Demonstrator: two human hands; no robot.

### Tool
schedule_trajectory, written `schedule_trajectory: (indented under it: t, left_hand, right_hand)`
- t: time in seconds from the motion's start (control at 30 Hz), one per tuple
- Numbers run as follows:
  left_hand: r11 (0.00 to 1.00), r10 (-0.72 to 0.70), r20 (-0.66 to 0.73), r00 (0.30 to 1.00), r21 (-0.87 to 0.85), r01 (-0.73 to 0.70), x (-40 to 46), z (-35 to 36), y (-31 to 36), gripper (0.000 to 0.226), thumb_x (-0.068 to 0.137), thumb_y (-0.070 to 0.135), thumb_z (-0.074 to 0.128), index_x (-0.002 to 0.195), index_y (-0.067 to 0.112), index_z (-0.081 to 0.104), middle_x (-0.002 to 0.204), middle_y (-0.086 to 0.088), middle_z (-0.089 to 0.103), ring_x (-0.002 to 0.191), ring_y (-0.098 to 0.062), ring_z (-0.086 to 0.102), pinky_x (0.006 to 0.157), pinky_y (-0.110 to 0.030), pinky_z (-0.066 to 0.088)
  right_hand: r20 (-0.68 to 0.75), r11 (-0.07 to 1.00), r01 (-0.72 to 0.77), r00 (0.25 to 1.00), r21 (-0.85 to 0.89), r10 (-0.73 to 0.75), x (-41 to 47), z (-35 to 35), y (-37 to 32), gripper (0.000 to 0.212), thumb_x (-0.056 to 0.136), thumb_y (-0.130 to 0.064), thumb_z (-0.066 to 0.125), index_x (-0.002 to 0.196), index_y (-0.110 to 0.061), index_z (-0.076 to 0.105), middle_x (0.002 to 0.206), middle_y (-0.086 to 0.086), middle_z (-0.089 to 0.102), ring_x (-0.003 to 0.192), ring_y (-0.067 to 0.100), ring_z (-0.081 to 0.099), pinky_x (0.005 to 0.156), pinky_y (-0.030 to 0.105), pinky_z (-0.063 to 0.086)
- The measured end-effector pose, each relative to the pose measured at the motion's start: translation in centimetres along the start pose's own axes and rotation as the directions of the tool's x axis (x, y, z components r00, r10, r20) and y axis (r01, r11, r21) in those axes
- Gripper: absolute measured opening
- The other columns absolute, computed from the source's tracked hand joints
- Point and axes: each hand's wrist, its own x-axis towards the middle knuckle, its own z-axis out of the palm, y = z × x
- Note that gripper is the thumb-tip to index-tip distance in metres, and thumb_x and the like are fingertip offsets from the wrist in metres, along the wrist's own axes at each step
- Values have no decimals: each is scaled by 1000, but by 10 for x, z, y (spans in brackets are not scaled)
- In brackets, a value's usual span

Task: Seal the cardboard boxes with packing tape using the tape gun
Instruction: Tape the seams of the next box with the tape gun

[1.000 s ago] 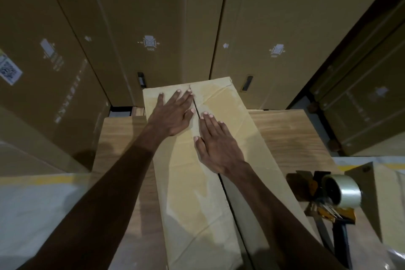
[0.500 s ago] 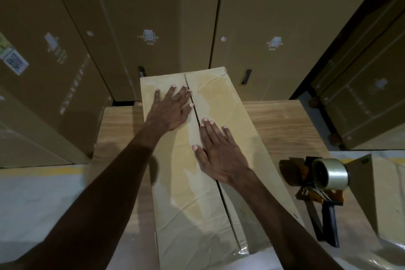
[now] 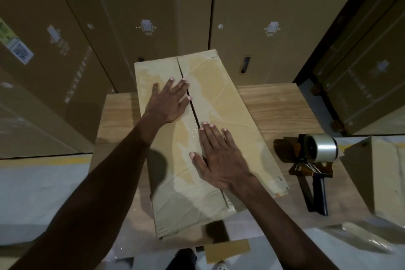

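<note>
Since a second ago your right hand (image 3: 221,160) has slid back along the seam towards you, from just beside your left hand to well below it, while your left hand (image 3: 169,101) has kept to the far part of the left flap. The view has also tipped down, so the near end of the long tan cardboard box (image 3: 219,96) and the floor below it now show, and the tape gun sits higher in the picture than before.

Both your hands lie flat on the box top with fingers straight and spread, pressing the flaps and gripping nothing. Your left fingertips reach the dark seam (image 3: 194,109) from the left side; your right palm covers the seam nearer you, with its thumb out on the left flap and its fingers on the right flap. The gap between the flaps shows open between your two hands.

The box lies lengthwise away from you on the light wood-grain table (image 3: 280,112). The tape gun with its clear roll of packing tape and black handle (image 3: 315,160) rests on the table to the right of the box, apart from it and near your right hand but untouched
</note>
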Motion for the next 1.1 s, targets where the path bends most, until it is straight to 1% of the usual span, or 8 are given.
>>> schedule_trajectory:
  t: [0.2,0.33,0.43,0.57,0.7,0.87,0.97,1.1]
  left_hand:
    - [1000,13,57,998,1,-13,-53,5,38,61,107,52,11,162,28,3,169,9,-6,156,-24,-7,121,-61,0]
    - [1000,-2,58,998,21,1,-59,4,40,59,107,51,12,162,29,3,169,11,-4,156,-21,-5,121,-61,3]
    - [999,5,54,999,41,-8,-56,4,38,60,107,52,12,162,29,3,169,11,-3,156,-20,-4,121,-61,5]
    - [1000,13,48,999,27,-14,-56,6,38,60,107,53,13,161,30,5,169,12,-1,156,-20,-2,120,-63,6]
    - [999,-2,28,1000,32,1,-58,6,41,60,107,52,12,161,29,6,169,11,0,156,-21,-1,120,-63,7]
    - [999,38,61,997,-13,-38,-96,8,65,61,106,54,12,162,30,4,168,13,-4,156,-19,-5,121,-62,2]
    - [1000,17,50,999,3,-17,-110,13,76,65,104,58,13,162,29,2,168,13,-5,156,-18,-5,122,-60,1]
    - [1000,20,36,999,12,-21,-109,13,74,65,104,60,15,162,30,6,168,13,2,156,-18,0,121,-60,4]
  right_hand:
    - [21,1000,15,1000,15,-16,0,-3,1,78,103,-56,17,161,-6,3,170,8,-2,156,19,-6,124,43,-7]
    - [34,1000,18,999,7,-18,-5,-6,-2,75,104,-54,17,161,-7,3,170,7,-3,156,18,-6,125,44,-6]
    - [58,999,33,998,23,-34,-28,-9,-1,73,103,-53,16,162,-10,4,170,5,-4,156,16,-7,125,44,-6]
    - [75,997,60,995,49,-63,-80,-4,-2,77,98,-55,4,162,-13,2,170,2,-8,156,14,-10,125,42,-8]
    - [27,998,46,999,40,-47,-99,4,-6,72,104,-53,13,162,-13,2,170,3,-5,156,14,-8,125,41,-8]
    - [18,998,43,999,36,-44,-97,3,-5,71,106,-52,20,162,-13,2,170,4,-5,156,15,-6,124,40,-8]
    - [7,999,44,999,18,-44,-99,5,-5,70,106,-52,19,162,-14,6,170,3,-2,156,15,-3,125,41,-5]
    - [-5,1000,24,1000,9,-24,-107,7,-8,68,105,-50,10,162,-15,8,170,3,1,156,16,-2,126,45,-2]
